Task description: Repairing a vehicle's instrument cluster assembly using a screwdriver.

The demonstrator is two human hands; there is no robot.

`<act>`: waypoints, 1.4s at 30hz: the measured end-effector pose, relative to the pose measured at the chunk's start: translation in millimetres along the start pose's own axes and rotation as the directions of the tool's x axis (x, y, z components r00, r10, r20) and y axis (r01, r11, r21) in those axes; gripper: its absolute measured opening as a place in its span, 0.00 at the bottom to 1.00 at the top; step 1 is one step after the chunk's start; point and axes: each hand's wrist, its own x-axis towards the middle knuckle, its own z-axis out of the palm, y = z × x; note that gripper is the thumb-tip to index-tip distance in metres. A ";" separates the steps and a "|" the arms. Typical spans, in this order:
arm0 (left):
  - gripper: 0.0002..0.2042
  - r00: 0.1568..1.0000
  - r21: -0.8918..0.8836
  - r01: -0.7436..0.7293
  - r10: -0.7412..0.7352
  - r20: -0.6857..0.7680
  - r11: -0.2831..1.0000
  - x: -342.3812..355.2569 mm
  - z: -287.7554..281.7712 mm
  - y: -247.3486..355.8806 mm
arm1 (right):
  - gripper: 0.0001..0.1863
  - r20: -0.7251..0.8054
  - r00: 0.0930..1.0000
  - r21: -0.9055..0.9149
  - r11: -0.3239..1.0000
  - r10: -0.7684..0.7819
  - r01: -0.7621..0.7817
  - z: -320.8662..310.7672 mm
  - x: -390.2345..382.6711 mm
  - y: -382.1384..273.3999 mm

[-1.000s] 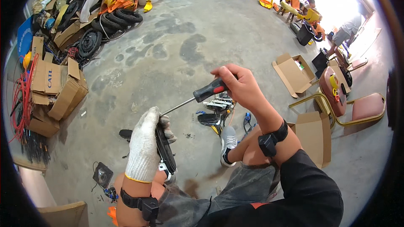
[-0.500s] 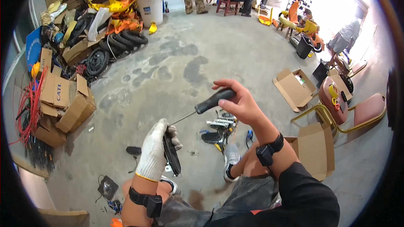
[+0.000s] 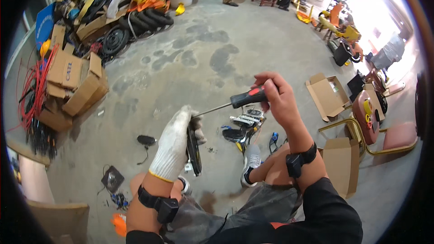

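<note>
A white knit glove covers my left hand (image 3: 174, 142), whose fingers wrap round a long, narrow black part (image 3: 194, 151) held roughly upright above my knees. My bare right hand (image 3: 281, 97) grips the black-and-red handle of a screwdriver (image 3: 244, 98). Its thin metal shaft slants down to the left, and the tip meets the top end of the black part beside my gloved fingers. Glove and fingers hide the exact contact point. Below the screwdriver, several metal and black parts (image 3: 246, 119) lie on the floor by my shoe.
Open cardboard boxes (image 3: 74, 79) and red cables (image 3: 31, 83) stand at the left, with tyres (image 3: 149, 23) farther back. To the right are a flat carton (image 3: 324, 96) and a pink chair (image 3: 400, 134). A small black part (image 3: 146, 140) lies on the floor. Other people are at the back.
The view has tilted down and shifted left. My right fingers have changed their hold on the screwdriver handle, and its red patch now shows. The left hand still holds the black part.
</note>
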 end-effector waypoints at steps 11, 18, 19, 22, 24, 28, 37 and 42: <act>0.35 0.991 -0.049 0.016 -0.009 0.131 0.999 -5.5 -2.1 10.7 | 0.24 -0.029 0.986 0.019 0.986 -0.165 0.166 -1.7 -0.9 4.3; 0.35 0.987 -0.066 -0.004 0.015 0.162 0.998 0.5 -4.9 4.4 | 0.23 -0.120 0.920 -0.050 0.928 -0.373 0.370 3.0 7.8 20.2; 0.34 0.989 -0.040 -0.012 0.018 0.144 0.999 -0.3 -3.0 5.3 | 0.23 -0.101 0.901 -0.046 0.907 -0.422 0.419 0.9 8.8 19.6; 0.32 0.993 -0.014 -0.014 0.016 0.114 1.000 -5.3 -0.4 9.9 | 0.23 -0.077 0.961 0.029 0.963 -0.266 0.269 3.8 -0.9 7.1; 0.30 0.994 -0.015 -0.007 0.009 0.113 1.000 -10.0 -0.3 10.4 | 0.20 -0.068 0.979 0.052 0.979 -0.192 0.196 4.3 -3.1 10.4; 0.23 0.989 0.046 -0.014 0.007 0.148 0.999 -9.8 -5.0 5.2 | 0.19 -0.119 0.979 0.008 0.986 -0.164 0.166 11.3 -4.5 8.5; 0.13 0.997 -0.077 0.001 0.005 0.071 0.997 -10.3 -2.2 7.0 | 0.23 -0.049 0.998 0.075 0.997 -0.027 0.031 5.4 -7.2 -1.1; 0.14 0.996 -0.059 -0.001 0.007 0.087 0.998 -9.4 -1.3 7.4 | 0.16 -0.096 0.925 -0.046 0.930 -0.368 0.365 10.4 -2.0 11.8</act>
